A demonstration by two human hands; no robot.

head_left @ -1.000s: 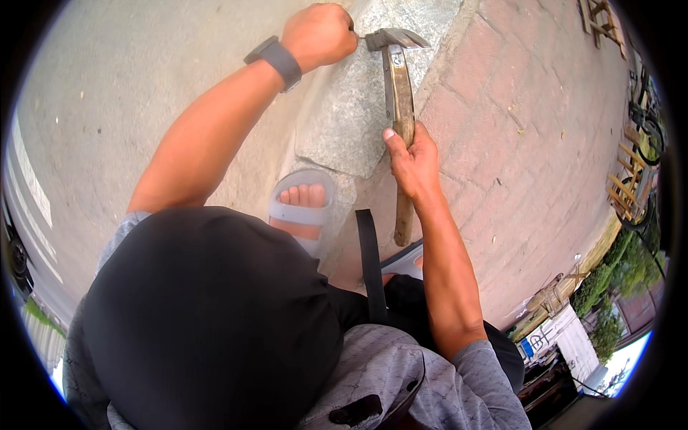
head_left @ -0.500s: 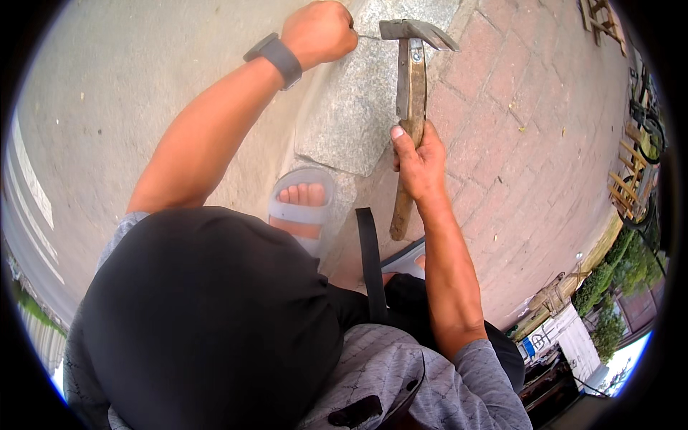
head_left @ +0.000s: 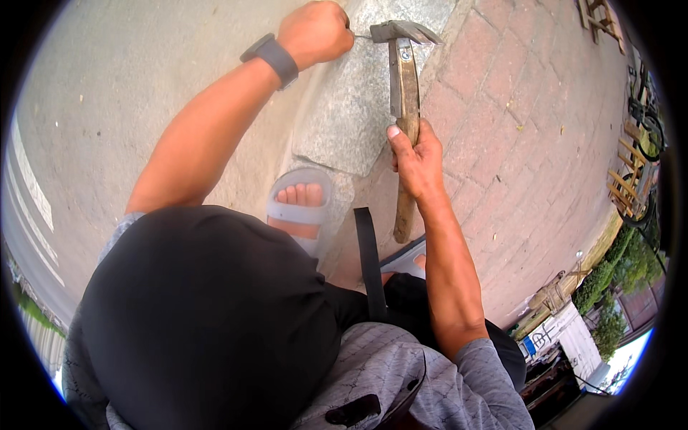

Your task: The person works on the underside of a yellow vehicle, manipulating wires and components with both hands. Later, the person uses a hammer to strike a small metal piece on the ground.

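Note:
My right hand [head_left: 419, 163] is wrapped round the wooden handle of a claw hammer [head_left: 404, 86], its thumb lying along the side. The steel head points up and left, and its claw reaches right. To the left, my left hand [head_left: 314, 32] is closed in a fist, with a dark band on the wrist. From that fist a thin metal rod [head_left: 362, 36] sticks out toward the hammer's striking face. Rod and face meet or nearly meet; I cannot tell which. The rest of the rod is hidden in the fingers. Below both lies a pale granite kerbstone [head_left: 337, 122].
My sandalled foot [head_left: 301, 204] is by the kerb's near end. A black strap [head_left: 370, 265] hangs beside my leg. Grey road [head_left: 122, 93] stretches left, reddish paving [head_left: 516, 136] right. Wooden frames [head_left: 627, 183] and bushes [head_left: 609, 276] line the far right.
The hammer's head has shifted slightly left, closer to my left fist, and its handle leans a little more. The left hand has moved only slightly left.

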